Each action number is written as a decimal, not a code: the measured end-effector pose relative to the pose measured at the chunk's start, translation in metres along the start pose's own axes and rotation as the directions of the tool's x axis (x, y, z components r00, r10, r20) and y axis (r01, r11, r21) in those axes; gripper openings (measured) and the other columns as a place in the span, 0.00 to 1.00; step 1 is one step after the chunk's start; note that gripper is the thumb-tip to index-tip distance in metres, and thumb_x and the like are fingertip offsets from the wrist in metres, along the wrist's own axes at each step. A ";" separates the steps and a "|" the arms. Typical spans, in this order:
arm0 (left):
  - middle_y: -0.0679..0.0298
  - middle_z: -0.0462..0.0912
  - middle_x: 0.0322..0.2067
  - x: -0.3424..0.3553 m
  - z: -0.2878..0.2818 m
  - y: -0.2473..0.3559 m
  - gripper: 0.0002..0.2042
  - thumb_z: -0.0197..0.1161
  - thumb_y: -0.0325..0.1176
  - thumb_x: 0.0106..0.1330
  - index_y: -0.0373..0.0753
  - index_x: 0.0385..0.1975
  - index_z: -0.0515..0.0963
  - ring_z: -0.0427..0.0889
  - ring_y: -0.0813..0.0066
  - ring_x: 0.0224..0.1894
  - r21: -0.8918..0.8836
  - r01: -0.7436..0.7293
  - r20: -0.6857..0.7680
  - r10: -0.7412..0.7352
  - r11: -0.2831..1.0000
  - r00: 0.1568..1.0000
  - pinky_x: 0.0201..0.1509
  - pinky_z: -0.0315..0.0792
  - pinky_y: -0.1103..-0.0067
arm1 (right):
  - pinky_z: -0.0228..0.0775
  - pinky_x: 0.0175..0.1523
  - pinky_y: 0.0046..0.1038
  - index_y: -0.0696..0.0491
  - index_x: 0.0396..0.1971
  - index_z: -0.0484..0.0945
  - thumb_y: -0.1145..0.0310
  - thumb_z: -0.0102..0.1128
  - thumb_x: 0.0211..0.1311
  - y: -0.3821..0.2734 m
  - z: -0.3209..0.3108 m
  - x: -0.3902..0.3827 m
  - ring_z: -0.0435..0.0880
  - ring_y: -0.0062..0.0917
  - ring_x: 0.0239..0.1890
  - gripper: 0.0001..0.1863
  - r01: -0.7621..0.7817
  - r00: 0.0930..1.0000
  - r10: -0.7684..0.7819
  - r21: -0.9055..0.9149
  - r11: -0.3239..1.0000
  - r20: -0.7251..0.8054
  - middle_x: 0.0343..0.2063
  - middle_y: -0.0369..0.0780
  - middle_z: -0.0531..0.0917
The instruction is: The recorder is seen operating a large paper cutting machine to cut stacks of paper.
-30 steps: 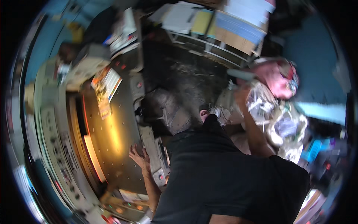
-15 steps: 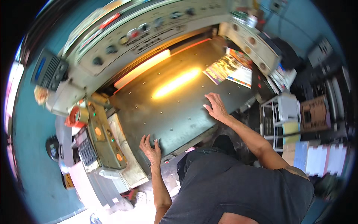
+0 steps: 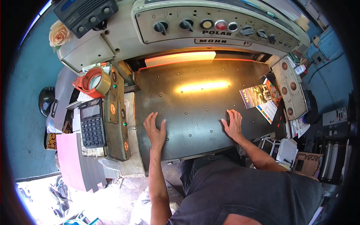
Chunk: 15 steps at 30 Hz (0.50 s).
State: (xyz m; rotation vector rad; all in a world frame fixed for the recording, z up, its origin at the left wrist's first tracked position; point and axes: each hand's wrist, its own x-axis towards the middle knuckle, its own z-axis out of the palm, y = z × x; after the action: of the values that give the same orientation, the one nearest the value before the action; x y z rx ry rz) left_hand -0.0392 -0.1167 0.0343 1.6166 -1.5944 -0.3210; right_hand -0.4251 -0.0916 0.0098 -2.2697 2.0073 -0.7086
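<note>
Dark metal table under two loosened hands

Nearest to both hands is the dark metal cutter table [image 3: 198, 146], a broad sheet dotted with small studs, lying in the middle of the scene in front of the person. The left hand [image 3: 154, 131] is over its left part, fingers spread and slightly bent, grip released. The right hand [image 3: 233, 124] is over the right half, well apart from the left, its fingers loosely curled and its grip released too. Whether the fingertips of either hand touch the metal cannot be told.

Beyond the right hand, at the far right of the table, a colourful printed leaflet [image 3: 255, 98] overlaps other printed sheets. Along the table's far edge a pale block [image 3: 180, 59] glows orange beside a thin red line, and a yellow streak of light reflects off the surface. Above that stands a grey control panel [image 3: 168, 35] with black knobs and a red button.

To the left, a button box [image 3: 118, 140] with orange and green buttons runs beside the table. Next to it are a black desk calculator [image 3: 92, 131] and, farther back, a red tape dispenser [image 3: 87, 84] with a tan roll. Pink paper [image 3: 71, 161] is stacked at the near left.
</note>
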 end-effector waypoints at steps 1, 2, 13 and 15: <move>0.53 0.72 0.57 0.013 0.005 -0.002 0.23 0.69 0.33 0.61 0.37 0.57 0.74 0.67 0.51 0.61 -0.003 -0.008 -0.018 0.008 1.000 1.000 0.65 0.63 0.62 | 0.55 0.64 0.46 0.57 0.59 0.68 0.58 0.64 0.59 -0.001 -0.001 0.000 0.66 0.44 0.59 0.31 -0.009 1.000 0.009 -0.001 1.000 -0.008 0.54 0.48 0.70; 0.52 0.73 0.57 0.029 0.012 -0.005 0.24 0.69 0.35 0.61 0.36 0.57 0.74 0.68 0.51 0.61 -0.036 0.004 -0.015 -0.004 0.999 1.000 0.65 0.63 0.62 | 0.55 0.64 0.46 0.57 0.59 0.68 0.58 0.64 0.59 -0.002 -0.002 0.000 0.66 0.44 0.59 0.31 0.007 1.000 -0.007 -0.002 1.000 -0.017 0.54 0.48 0.70; 0.47 0.68 0.65 0.294 0.129 -0.084 0.30 0.63 0.45 0.67 0.34 0.64 0.67 0.66 0.50 0.68 -0.246 0.521 0.123 -0.507 0.818 0.853 0.69 0.62 0.64 | 0.60 0.66 0.42 0.64 0.61 0.67 0.55 0.63 0.63 0.056 0.058 0.223 0.70 0.48 0.60 0.34 -0.384 0.884 0.460 0.435 0.814 -0.081 0.56 0.55 0.74; 0.50 0.72 0.62 0.318 0.166 -0.113 0.28 0.61 0.44 0.67 0.39 0.65 0.68 0.71 0.50 0.63 -0.366 0.544 -0.069 -0.606 0.755 0.793 0.65 0.66 0.65 | 0.59 0.67 0.41 0.65 0.62 0.66 0.53 0.62 0.64 0.079 0.083 0.287 0.69 0.47 0.64 0.36 -0.454 0.804 0.595 0.624 0.635 -0.020 0.60 0.55 0.72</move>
State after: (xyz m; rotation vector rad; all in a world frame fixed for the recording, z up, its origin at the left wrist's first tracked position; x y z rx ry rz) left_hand -0.0207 -0.4856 -0.0342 1.7767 -0.8030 -0.7035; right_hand -0.4510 -0.3993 0.0003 -1.1953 1.9839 -1.3258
